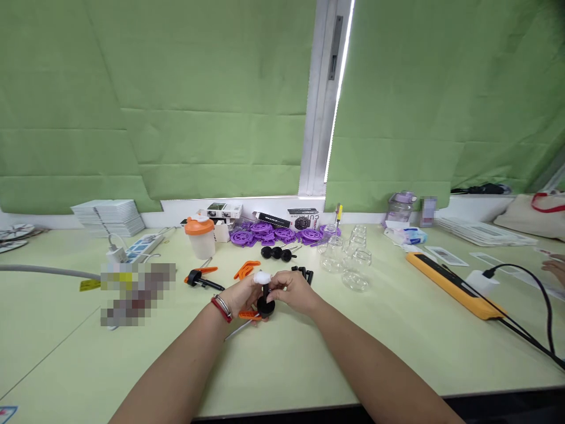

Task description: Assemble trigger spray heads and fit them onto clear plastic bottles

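Both hands are together over the table in the head view. My left hand (242,295) is closed around a black plastic part (265,306) with a round base and an upright stem. A white piece (263,277) sits at the top of the stem. My right hand (292,290) pinches at the side of the same part. Below it an orange plastic piece (249,315) and a thin metal rod (237,330) stick out by my left hand. Another black part with a stem (198,279) lies to the left, and loose orange pieces (247,268) lie just beyond my hands.
Purple plastic parts (285,235), round black pieces (276,252) and a cup-holder box (304,220) stand along the back. Clear cups (355,279) are to the right. An orange-lidded cup (200,240) stands left. An orange power strip (454,287) and another person's hand (557,268) are far right.
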Demonstrator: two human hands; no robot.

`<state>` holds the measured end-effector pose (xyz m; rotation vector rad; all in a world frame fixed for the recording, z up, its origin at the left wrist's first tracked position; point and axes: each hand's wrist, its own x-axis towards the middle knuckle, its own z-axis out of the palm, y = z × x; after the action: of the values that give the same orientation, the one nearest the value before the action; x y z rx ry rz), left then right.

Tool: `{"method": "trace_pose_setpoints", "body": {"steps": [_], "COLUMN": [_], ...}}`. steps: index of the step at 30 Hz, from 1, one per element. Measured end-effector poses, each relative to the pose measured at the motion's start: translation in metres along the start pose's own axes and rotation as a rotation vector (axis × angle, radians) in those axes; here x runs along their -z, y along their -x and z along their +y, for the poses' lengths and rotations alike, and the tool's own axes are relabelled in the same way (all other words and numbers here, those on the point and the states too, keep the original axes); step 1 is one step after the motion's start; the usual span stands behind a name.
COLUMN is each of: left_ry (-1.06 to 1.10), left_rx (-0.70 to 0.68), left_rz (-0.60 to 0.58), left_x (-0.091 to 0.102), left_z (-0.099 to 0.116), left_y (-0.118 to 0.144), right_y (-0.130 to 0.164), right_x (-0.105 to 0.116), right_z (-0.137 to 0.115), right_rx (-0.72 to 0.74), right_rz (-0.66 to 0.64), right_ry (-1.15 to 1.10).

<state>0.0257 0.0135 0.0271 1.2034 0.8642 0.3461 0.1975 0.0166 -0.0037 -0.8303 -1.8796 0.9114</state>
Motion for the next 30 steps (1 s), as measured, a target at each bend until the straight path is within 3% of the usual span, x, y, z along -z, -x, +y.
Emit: {"method": "trace_pose_setpoints", "body": {"steps": [12,15,30], "left_ry": [0.008,0.005,0.023], "left_rx": [0.019,0.028,0.004], "left_rz": [0.012,0.009,-0.008], "left_x": [-0.0017,-0.0012,-0.0011], "left_z": [0.0012,0.0002,0.0006], "left_y": [0.0006,-0.0002,0.0008], "right_y": [0.0059,0.0064,0.0065], "right_x": [-0.0017,-0.0032,-0.0063], "right_z": [-0.0036,-0.0032,-0.0005], "right_rx": [-0.14,-0.128,-0.162], "right_rz": [-0.022,-0.067,-0.056], "right_ry": [-0.132,-0.176,-0.23]}}
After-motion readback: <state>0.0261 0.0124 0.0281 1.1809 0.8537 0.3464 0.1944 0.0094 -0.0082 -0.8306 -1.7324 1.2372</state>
